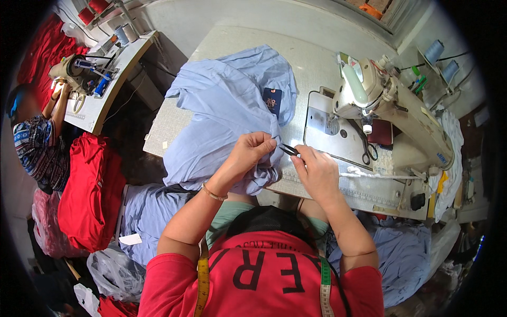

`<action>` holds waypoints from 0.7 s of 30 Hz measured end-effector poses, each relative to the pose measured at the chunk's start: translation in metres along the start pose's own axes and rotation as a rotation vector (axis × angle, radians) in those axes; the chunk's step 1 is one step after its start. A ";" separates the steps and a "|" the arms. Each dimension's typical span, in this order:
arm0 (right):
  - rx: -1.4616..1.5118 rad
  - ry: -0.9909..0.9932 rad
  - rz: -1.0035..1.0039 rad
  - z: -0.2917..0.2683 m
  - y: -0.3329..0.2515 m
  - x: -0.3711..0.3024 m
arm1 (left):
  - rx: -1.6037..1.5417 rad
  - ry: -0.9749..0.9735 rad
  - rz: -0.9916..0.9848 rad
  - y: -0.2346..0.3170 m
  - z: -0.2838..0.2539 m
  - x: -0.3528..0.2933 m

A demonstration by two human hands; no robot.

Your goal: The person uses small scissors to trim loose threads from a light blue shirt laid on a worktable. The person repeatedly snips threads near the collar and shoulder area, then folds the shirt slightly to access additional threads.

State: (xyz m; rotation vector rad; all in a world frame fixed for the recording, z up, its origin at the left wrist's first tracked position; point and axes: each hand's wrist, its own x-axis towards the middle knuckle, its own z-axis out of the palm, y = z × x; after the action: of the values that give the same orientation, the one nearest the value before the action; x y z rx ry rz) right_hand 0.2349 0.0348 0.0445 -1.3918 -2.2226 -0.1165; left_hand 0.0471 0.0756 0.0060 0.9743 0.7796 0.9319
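A light blue garment (216, 113) lies bunched over the left part of the sewing table, some of it hanging toward my lap. My left hand (249, 154) is closed, pinching a bit of its cloth between thumb and fingers. Close beside that pinch, my right hand (319, 171) grips small black thread snips (288, 150), their tips pointing at the held cloth. Whether the blades touch the cloth I cannot tell. A dark blue hang tag (272, 100) rests on the garment just beyond my hands.
A sewing machine (406, 108) stands on the right of the table (296, 182), with black-handled scissors (368, 152) beside its needle area. At the far left a person (39, 142) works at another sewing machine (68, 71). Red cloth (92, 193) and blue cloth (145, 211) are piled left of me.
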 end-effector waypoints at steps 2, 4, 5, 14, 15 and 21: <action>-0.003 0.000 -0.012 0.004 0.000 -0.001 | -0.028 -0.024 0.010 -0.001 0.000 0.001; -0.068 -0.018 -0.047 0.002 -0.004 0.000 | 0.035 0.001 0.034 -0.004 -0.001 0.002; -0.101 -0.027 -0.064 0.001 -0.006 0.001 | 0.066 0.014 0.046 -0.005 -0.002 0.002; 0.837 -0.299 0.466 0.023 0.015 -0.004 | 0.015 0.008 -0.009 0.003 0.001 0.001; 0.933 -0.307 0.513 0.022 0.012 -0.003 | 0.002 -0.020 0.017 0.000 -0.002 0.002; 0.701 -0.244 0.485 0.017 0.002 -0.005 | 0.008 -0.048 0.021 0.001 -0.005 0.000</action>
State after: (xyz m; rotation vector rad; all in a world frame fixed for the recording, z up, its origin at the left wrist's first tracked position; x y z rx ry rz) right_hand 0.2318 0.0376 0.0271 -1.5089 -1.7472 0.9447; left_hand 0.0426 0.0776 0.0049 1.0098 0.7346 0.9213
